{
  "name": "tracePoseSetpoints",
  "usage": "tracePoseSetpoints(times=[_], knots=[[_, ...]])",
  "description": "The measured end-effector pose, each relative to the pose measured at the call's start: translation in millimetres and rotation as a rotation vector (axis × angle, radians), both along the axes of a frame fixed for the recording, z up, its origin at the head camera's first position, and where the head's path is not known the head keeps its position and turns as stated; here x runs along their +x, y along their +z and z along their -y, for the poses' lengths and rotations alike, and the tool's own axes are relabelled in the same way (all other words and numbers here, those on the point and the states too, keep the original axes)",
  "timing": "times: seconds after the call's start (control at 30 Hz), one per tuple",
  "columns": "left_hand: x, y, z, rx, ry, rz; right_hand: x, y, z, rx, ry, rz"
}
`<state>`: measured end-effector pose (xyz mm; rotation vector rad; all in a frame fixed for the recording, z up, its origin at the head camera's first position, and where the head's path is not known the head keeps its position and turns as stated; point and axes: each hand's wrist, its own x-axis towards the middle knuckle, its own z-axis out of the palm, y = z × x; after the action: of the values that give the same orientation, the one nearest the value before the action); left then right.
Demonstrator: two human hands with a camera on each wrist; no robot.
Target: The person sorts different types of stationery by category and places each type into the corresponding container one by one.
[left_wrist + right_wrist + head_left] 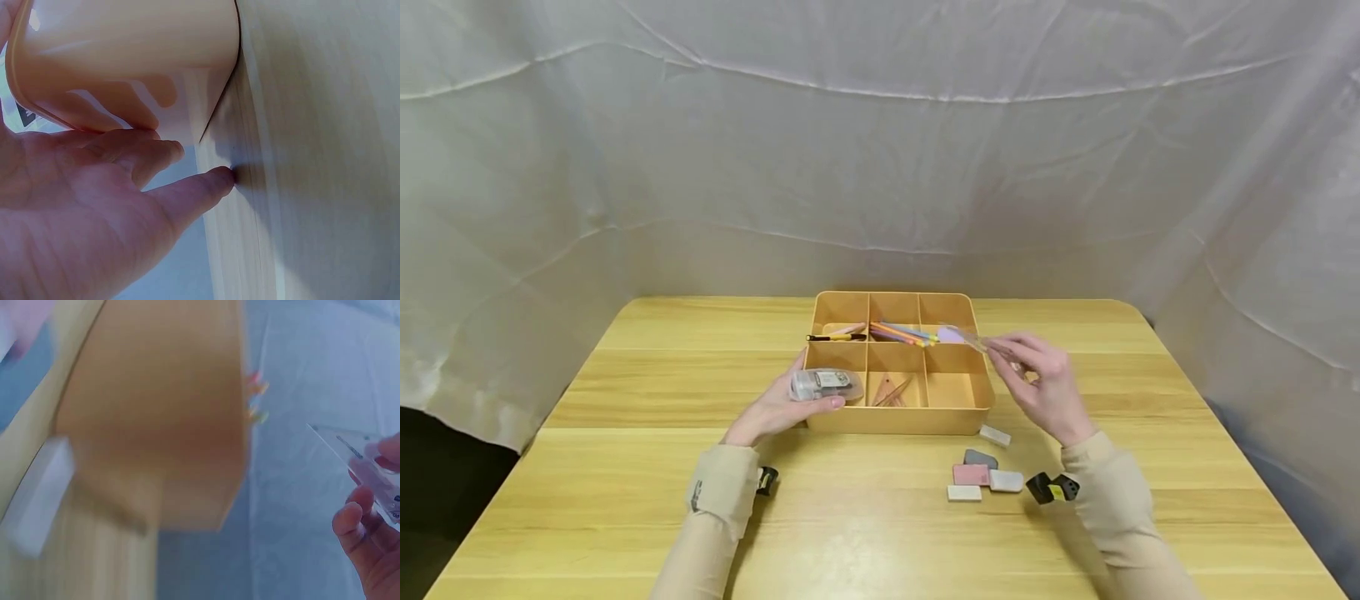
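My left hand (778, 408) grips the front left corner of an orange compartment box (895, 421), thumb over the front rim. In the left wrist view its fingers (156, 153) lie along the box's outer side. A clear rounded case with a label (826, 384) sits in the front left compartment, beside the thumb. My right hand (1037, 375) pinches a clear plastic set square (350, 453) with printed marks, held above the box's right side. Coloured pens (898, 334) stick out of the back middle compartment, and a wooden-looking triangle and compass shape (891, 392) lie in the front middle one.
A black and yellow pen (837, 337) lies across the back left compartment. Several erasers lie right of centre on the wooden table (850, 533): grey (981, 458), pink (971, 475) and white ones (1006, 481). One white eraser (995, 435) is by the box's front right corner.
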<state>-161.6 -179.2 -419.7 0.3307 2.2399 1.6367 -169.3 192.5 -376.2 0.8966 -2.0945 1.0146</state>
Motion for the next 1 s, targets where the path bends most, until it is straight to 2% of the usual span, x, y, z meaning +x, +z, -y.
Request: tracePoseSetpoints(times=[0.1,0.2,0.33,0.5,0.83,1.0], knots=[[-0.7,-0.2,0.1,0.005,-0.006,-0.009,2.4,6.6,13.6,0.058,0.096,-0.033],[-0.7,0.0,0.0,0.015,-0.003,-0.009,1.4,7.1,26.3,0.15,0.16,-0.017],[-0.1,-1.1,-0.6,-0.019,0.009,-0.009,-2.6,4.0,40.0,0.297,0.159,-0.013],[-0.5,-2.2,-1.7,-0.009,0.005,-0.009,-7.1,4.1,54.3,0.451,0.117,-0.025],[-2.0,-2.7,-2.6,-0.015,-0.008,-0.031,-15.3,-1.4,75.3,0.553,0.128,0.02],[-1.3,-3.5,-2.9,0.007,-0.008,-0.031,-12.8,-3.1,72.3,0.62,0.165,0.121]])
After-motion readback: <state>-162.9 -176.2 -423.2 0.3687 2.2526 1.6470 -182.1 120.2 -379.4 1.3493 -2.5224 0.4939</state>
